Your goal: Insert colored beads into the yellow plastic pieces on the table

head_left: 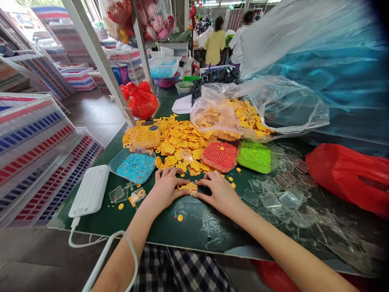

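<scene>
A small flat yellow plastic piece [191, 187], with reddish marks on its right part, lies between my two hands at the middle of the table's near side. My left hand [165, 186] pinches its left end between thumb and fingers. At its right end, the thumb and forefinger of my right hand [219, 190] close on the edge. Just beyond my hands is a heap of similar yellow pieces [182, 136]. Trays of blue beads [136, 167], red beads [219, 155], green beads [254, 155] and yellow beads [147, 134] stand around the heap.
Clear plastic covers [276, 198] are strewn at the right, near a red bag [349, 174]. A white power bank [90, 190] with a cable [105, 247] lies left. An open clear bag of yellow pieces [247, 117] stands behind. Two people [215, 46] are in the background.
</scene>
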`<state>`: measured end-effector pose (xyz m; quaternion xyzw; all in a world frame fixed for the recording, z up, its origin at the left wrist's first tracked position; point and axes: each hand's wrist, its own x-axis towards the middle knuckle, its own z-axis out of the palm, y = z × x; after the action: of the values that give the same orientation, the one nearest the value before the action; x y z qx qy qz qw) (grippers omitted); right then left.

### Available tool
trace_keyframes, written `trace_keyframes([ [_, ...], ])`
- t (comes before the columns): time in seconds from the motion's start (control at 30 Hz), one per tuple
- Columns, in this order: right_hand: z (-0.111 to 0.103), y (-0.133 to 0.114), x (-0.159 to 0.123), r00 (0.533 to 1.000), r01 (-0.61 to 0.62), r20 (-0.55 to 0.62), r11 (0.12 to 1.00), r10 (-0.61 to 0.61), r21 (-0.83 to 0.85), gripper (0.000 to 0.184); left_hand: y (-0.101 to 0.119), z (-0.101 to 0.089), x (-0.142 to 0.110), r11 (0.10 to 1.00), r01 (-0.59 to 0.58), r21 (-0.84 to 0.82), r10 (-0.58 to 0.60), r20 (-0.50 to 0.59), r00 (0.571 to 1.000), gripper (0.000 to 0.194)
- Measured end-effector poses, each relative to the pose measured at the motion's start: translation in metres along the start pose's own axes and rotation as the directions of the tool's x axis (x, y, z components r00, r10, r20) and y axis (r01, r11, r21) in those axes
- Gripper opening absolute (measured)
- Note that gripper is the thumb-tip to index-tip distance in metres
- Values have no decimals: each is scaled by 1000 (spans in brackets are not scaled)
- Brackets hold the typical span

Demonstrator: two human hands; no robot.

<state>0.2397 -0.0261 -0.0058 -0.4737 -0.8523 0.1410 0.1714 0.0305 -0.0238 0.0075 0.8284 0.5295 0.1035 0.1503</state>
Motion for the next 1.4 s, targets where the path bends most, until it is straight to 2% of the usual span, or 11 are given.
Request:
trace_keyframes([
  [0.23,-7,-8,7,994,-101,72,971,87,219,28,-5,-12,16,997,-6,-73,13,93,996,29],
  [0.47,4,-21,11,986,-136,-39,919,162,371,12,-14,-3,11,981,-88,-174,78,-61,995,25],
  [0.63,5,-25,-3,978,-126,-102,911,179,393,16,-14,1,7,964,-187,-190,157,-164,974,23],
  [0.7,-7,-14,-11,967,-92,-186,923,172,375,18,-15,1,7,961,-210,-182,167,-226,960,26],
  [0.8,-42,21,-7,927,-80,-323,944,189,321,22,-17,0,7,966,-200,-165,151,-269,951,27],
  [1.0,-128,113,66,730,-258,-599,944,330,206,47,-20,-2,6,980,-153,-124,115,-267,957,24],
  [1.07,-142,130,90,705,-306,-625,939,334,157,46,-21,-2,4,985,-125,-116,90,-269,959,23],
  [1.13,-148,140,103,724,-335,-612,938,318,91,44,-22,-1,1,988,-100,-121,64,-275,959,22],
  [1.2,-148,143,104,780,-324,-564,946,271,6,42,-23,-1,0,987,-93,-130,52,-285,957,21],
  [1.3,-143,145,87,885,-246,-436,960,166,-132,41,-23,1,-1,986,-100,-134,55,-301,952,21],
  [1.4,-134,150,63,941,-174,-327,957,92,-233,43,-22,3,0,987,-97,-125,54,-311,949,21],
])
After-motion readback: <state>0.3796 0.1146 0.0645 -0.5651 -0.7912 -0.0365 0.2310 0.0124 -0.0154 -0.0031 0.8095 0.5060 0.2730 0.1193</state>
